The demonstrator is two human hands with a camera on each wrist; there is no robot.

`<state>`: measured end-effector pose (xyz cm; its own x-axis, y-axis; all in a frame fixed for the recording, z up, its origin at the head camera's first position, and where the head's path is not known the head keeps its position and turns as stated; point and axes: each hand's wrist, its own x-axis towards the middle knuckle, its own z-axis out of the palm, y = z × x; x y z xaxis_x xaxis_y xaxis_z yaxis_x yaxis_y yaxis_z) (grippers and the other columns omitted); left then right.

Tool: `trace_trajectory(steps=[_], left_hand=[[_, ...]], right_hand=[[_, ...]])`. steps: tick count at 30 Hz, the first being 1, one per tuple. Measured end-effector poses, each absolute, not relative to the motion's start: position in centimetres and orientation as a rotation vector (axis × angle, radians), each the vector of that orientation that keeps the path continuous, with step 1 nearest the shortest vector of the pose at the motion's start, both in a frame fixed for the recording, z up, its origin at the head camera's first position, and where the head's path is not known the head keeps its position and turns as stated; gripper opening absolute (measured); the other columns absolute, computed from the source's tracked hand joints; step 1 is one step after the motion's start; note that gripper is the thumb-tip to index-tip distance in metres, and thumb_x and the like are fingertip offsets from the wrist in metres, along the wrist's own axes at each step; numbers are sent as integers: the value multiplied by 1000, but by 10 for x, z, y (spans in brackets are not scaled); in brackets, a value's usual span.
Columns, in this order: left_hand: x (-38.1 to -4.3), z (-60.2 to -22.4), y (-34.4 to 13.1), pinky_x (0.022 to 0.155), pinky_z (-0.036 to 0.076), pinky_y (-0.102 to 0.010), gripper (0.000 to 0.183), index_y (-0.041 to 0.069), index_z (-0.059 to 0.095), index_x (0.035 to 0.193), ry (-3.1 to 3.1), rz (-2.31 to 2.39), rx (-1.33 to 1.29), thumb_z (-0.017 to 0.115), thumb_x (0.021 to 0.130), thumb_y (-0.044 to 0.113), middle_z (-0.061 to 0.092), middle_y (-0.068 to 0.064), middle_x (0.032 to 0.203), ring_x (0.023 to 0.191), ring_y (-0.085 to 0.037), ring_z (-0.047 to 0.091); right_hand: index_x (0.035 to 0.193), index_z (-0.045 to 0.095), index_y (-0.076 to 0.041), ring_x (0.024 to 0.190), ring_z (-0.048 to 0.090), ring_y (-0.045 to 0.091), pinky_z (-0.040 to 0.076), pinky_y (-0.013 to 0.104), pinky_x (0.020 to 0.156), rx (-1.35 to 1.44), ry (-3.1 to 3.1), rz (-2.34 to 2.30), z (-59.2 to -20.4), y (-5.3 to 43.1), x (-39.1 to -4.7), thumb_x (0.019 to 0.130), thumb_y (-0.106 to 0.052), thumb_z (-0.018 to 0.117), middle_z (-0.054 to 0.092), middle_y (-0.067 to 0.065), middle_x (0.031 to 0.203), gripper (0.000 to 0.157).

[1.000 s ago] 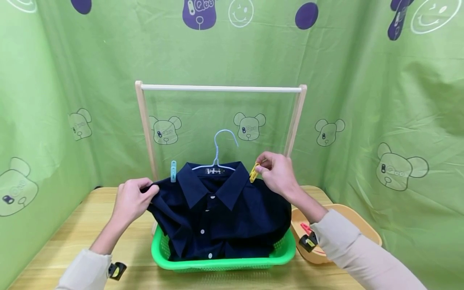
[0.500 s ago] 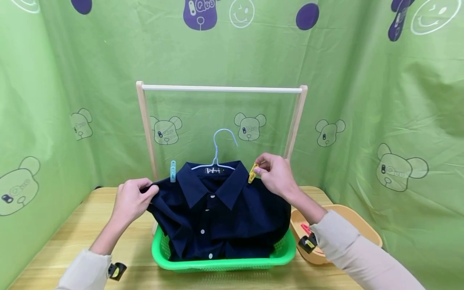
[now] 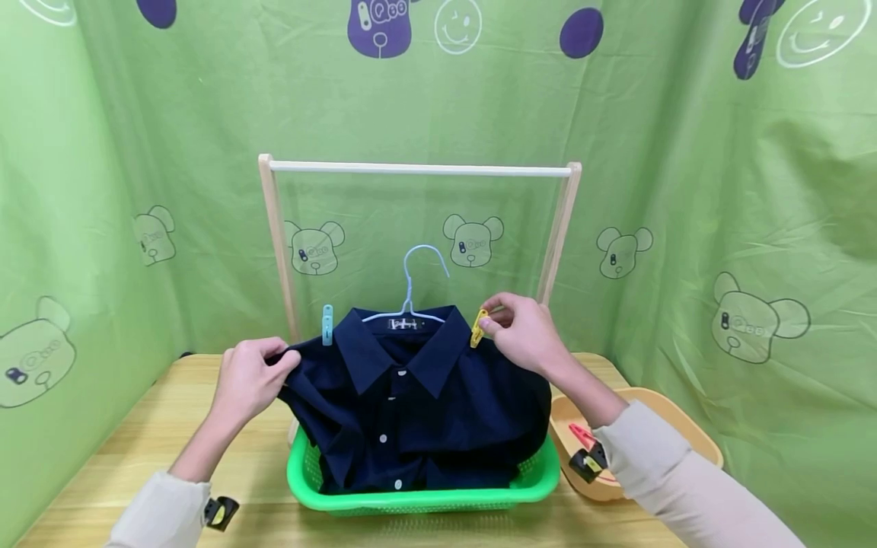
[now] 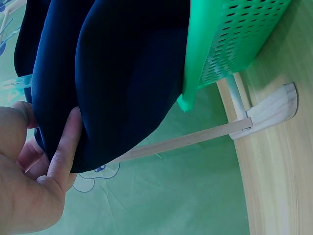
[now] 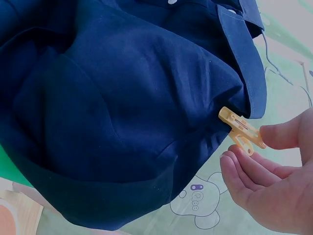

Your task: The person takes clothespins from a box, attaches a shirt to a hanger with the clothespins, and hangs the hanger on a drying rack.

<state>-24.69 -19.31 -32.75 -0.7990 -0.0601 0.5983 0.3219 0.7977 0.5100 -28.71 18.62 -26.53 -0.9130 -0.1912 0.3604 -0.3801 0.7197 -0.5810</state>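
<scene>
A navy button-up shirt (image 3: 466, 418) sits in the green basket (image 3: 418, 498), with a light blue hanger (image 3: 409, 289) inside its collar. My left hand (image 3: 250, 377) pinches the shoulder cloth at the left; the left wrist view shows its index finger (image 4: 66, 147) lying along the dark fabric. A light blue clothespin (image 3: 327, 326) is clipped on that same shoulder, nearer the collar. At the opposite shoulder my right hand (image 3: 526, 335) holds the handle end of a yellow clothespin (image 5: 239, 127) between thumb and fingers. The clothespin's tip is on the shirt beside the collar.
A rack with a white bar (image 3: 418, 167) and wooden posts stands behind the basket. To the right, an orange tray (image 3: 685, 426) holds a red clothespin (image 3: 581, 435), partly behind my right forearm. Green patterned curtains (image 3: 719, 228) surround the wooden table (image 3: 178, 426).
My right wrist has shifted slightly to the right, and the yellow clothespin stands a little more upright. The left hand keeps its place on the shirt.
</scene>
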Motion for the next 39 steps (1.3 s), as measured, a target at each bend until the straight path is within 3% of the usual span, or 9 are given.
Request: trace_trajectory(steps=[39], left_hand=[[-249,-320,-194,56,34,-28,21,18,59,63,-2359,-820,-164,64,83,15,46,7,55,51,-15,41]], right_hand=[[123,67,-12,99,74,27,56,46,86,379,-2662,995,-263,196,-283,96,-27,65,76,10,109,31]])
